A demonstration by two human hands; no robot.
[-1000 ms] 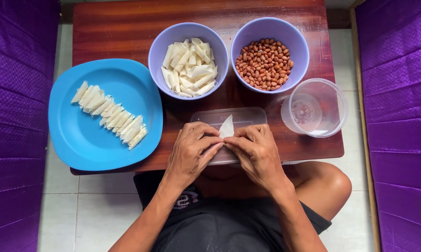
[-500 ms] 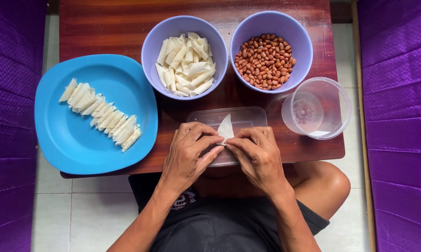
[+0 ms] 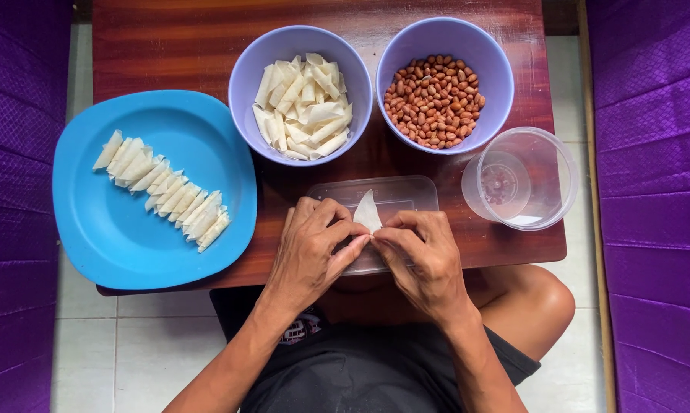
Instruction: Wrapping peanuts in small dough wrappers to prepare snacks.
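Both hands, left [image 3: 310, 248] and right [image 3: 421, 256], pinched a small white triangular pastry wrapper [image 3: 367, 211] between their fingertips. It was held over a clear rectangular plastic lid [image 3: 406, 191] on the reddish wooden tabletop [image 3: 169, 46], near the lilac bowl of wrapper strips [image 3: 249, 76]

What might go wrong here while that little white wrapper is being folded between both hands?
The thin wrapper, pinched between the left hand and right hand, looks fragile and might tear. They work over a clear lid that juts past the table edge, so it might tip. The clear cup stands close to the right hand, near the table corner, where an elbow or wrist might knock it.
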